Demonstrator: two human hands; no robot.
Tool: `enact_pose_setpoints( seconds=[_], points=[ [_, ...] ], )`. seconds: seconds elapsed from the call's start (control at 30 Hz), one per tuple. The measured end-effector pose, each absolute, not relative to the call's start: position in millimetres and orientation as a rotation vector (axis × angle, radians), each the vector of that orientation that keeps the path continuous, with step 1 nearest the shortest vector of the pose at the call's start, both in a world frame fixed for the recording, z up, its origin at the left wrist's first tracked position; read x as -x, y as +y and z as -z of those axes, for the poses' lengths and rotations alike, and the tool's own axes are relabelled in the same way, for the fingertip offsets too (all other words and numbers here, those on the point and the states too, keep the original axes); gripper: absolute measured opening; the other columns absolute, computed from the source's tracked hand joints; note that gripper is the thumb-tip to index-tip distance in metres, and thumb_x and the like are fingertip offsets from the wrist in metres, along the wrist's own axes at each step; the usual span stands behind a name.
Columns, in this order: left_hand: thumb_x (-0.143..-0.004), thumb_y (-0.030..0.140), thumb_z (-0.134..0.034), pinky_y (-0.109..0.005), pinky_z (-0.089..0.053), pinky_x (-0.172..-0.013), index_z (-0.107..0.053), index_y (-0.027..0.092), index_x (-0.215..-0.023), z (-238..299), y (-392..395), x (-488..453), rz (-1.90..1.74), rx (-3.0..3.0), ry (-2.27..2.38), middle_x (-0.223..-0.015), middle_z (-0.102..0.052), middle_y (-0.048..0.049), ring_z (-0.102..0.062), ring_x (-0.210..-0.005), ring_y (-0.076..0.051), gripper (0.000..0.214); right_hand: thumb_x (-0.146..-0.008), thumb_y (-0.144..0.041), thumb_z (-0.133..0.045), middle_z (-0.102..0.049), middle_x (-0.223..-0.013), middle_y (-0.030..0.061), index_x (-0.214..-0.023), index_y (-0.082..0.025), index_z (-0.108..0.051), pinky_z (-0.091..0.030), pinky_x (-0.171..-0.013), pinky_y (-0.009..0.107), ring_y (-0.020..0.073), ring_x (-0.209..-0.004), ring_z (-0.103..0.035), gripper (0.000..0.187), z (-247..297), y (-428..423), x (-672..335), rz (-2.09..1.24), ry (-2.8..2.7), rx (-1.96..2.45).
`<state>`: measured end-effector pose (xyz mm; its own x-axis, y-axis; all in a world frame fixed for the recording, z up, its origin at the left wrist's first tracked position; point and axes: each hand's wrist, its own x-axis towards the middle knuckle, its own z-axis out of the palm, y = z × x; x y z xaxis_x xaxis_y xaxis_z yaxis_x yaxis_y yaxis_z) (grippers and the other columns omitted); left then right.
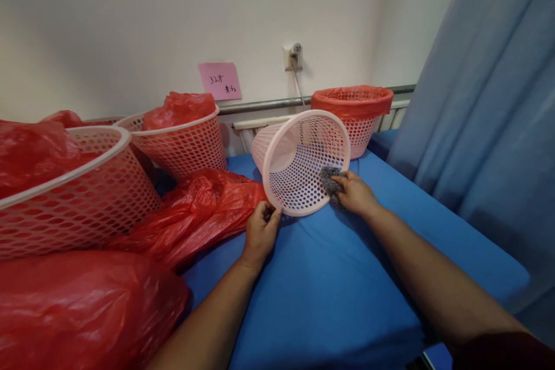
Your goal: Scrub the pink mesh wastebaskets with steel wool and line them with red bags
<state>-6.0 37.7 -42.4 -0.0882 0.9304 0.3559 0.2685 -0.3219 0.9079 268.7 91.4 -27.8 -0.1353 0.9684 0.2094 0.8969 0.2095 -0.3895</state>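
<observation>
A pale pink perforated plastic basket (307, 127) lies on its side on the blue-covered bed (321, 289), its mouth facing me. My left hand (261, 231) pinches the rim at the lower left. In my right hand (356, 193) is a dark grey scouring pad (330, 182), pressed against the rim and inner wall at the lower right. Part of the pad is hidden by my fingers.
Red plastic bags (203, 208) lie at the left beside a large basket (87, 202) and another basket (186, 139), both holding red bags. A red-lined basket (359, 127) stands behind. Blue curtain (489, 98) hangs right; a socket (292, 58) and pink note (220, 81) are on the wall.
</observation>
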Motion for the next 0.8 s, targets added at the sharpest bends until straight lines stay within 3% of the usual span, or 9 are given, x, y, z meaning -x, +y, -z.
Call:
enact_pose_setpoints(
  seconds=[0.13, 0.3, 0.4, 0.5, 0.57, 0.7, 0.8],
  points=[
    [-0.085, 0.045, -0.070, -0.031, -0.054, -0.077, -0.066, 0.017, -0.088, 48.5, 38.7, -0.3, -1.402, -1.582, 1.288, -0.085, -0.071, -0.0023, -0.066, -0.078, -0.017, 0.028, -0.087, -0.017, -0.059, -0.062, -0.125, 0.0110, -0.129, -0.023, -0.069, -0.047, -0.103, 0.036, 0.0245, -0.114, -0.061, 0.044, 29.1, 76.3, -244.7, -0.327, -2.281, 1.530],
    [-0.077, 0.049, -0.076, -0.036, -0.058, -0.077, -0.073, 0.016, -0.088, 55.9, 42.1, -3.3, -1.300, -1.580, 1.261, -0.088, -0.079, -0.0068, -0.071, -0.079, -0.023, 0.035, -0.081, -0.013, -0.064, -0.061, -0.128, 0.0073, -0.133, -0.025, -0.066, -0.048, -0.104, 0.031, 0.0210, -0.116, -0.061, 0.054, 29.2, 53.3, -214.1, -0.558, -2.410, 1.081],
    [-0.080, 0.047, -0.073, -0.034, -0.055, -0.078, -0.072, 0.017, -0.091, 48.7, 40.8, 3.4, -1.380, -1.573, 1.306, -0.091, -0.077, -0.0055, -0.069, -0.082, -0.022, 0.032, -0.083, -0.010, -0.059, -0.057, -0.136, 0.0118, -0.130, -0.022, -0.068, -0.048, -0.104, 0.038, 0.0263, -0.119, -0.058, 0.049, 21.8, 63.7, -234.3, -0.296, -2.292, 1.371],
    [-0.086, 0.045, -0.070, -0.027, -0.050, -0.071, -0.065, 0.018, -0.083, 40.0, 38.3, 9.4, -1.489, -1.567, 1.351, -0.080, -0.069, -0.0005, -0.062, -0.074, -0.016, 0.027, -0.089, -0.011, -0.050, -0.046, -0.148, 0.0197, -0.135, -0.015, -0.064, -0.044, -0.106, 0.047, 0.0340, -0.124, -0.053, 0.048, 14.6, 81.5, -263.0, 0.007, -1.985, 1.742],
    [-0.088, 0.044, -0.068, -0.025, -0.047, -0.068, -0.061, 0.019, -0.079, 38.2, 37.1, 9.2, -1.525, -1.569, 1.356, -0.075, -0.064, 0.0018, -0.058, -0.070, -0.014, 0.027, -0.091, -0.012, -0.049, -0.045, -0.147, 0.0210, -0.136, -0.014, -0.063, -0.043, -0.105, 0.047, 0.0342, -0.123, -0.052, 0.048, 14.6, 87.2, -270.4, 0.056, -1.927, 1.832],
    [-0.087, 0.041, -0.068, -0.026, -0.051, -0.071, -0.065, 0.018, -0.086, 47.9, 38.3, 0.5, -1.461, -1.590, 1.312, -0.080, -0.069, 0.0001, -0.062, -0.073, -0.015, 0.024, -0.085, -0.011, -0.056, -0.060, -0.126, 0.0136, -0.126, -0.020, -0.071, -0.047, -0.101, 0.038, 0.0261, -0.114, -0.058, 0.044, 26.4, 76.1, -247.0, -0.256, -2.250, 1.615],
    [-0.081, 0.039, -0.073, -0.031, -0.056, -0.072, -0.072, 0.016, -0.091, 58.8, 41.9, -4.1, -1.351, -1.609, 1.266, -0.084, -0.076, -0.0041, -0.069, -0.076, -0.020, 0.025, -0.081, -0.014, -0.065, -0.061, -0.126, 0.0063, -0.130, -0.026, -0.069, -0.046, -0.104, 0.030, 0.0197, -0.115, -0.059, 0.051, 33.6, 62.1, -222.9, -0.512, -2.397, 1.259]
  ],
)
